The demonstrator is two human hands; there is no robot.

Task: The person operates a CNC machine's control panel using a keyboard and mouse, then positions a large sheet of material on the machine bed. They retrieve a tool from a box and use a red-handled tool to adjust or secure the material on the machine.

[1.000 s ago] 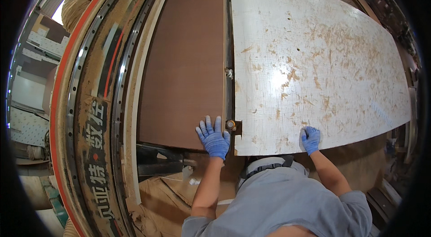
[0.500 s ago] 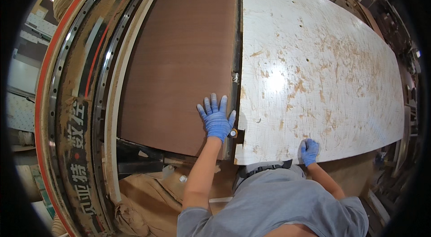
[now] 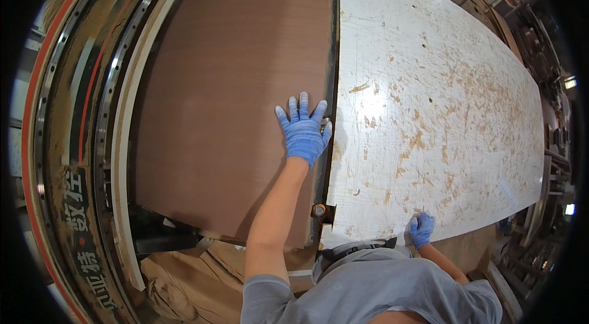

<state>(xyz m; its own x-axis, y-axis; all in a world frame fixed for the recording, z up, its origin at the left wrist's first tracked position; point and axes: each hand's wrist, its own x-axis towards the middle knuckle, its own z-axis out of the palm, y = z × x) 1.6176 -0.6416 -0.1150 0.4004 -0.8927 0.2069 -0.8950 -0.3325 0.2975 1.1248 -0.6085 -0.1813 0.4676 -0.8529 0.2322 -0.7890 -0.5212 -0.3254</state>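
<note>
Spread flat on a large brown board [image 3: 227,97], my left hand [image 3: 305,134] wears a blue knit glove with pale fingertips. It rests near the board's right edge, the thumb reaching over the dark metal strip [image 3: 334,48] there. A scuffed white panel [image 3: 392,158] with tan scrapes lies to the right of that strip. My right hand [image 3: 421,230], in a matching glove, is curled closed at the panel's near edge. Whatever may be inside its fingers is hidden. A round bolt-like fitting [image 3: 319,209] sits at the strip's near end.
A long machine beam [image 3: 73,140] with metal rails and a red edge curves along the left. Beside it stands a pale upright strip [image 3: 126,140]. Brown cloth-like sheeting [image 3: 178,287] hangs low at the near left. Metal frames and stacked material crowd the far right.
My left hand has slid away from me along the brown board's right edge, still spread. The right hand stays curled at the panel's near edge. The view has shifted slightly.
</note>
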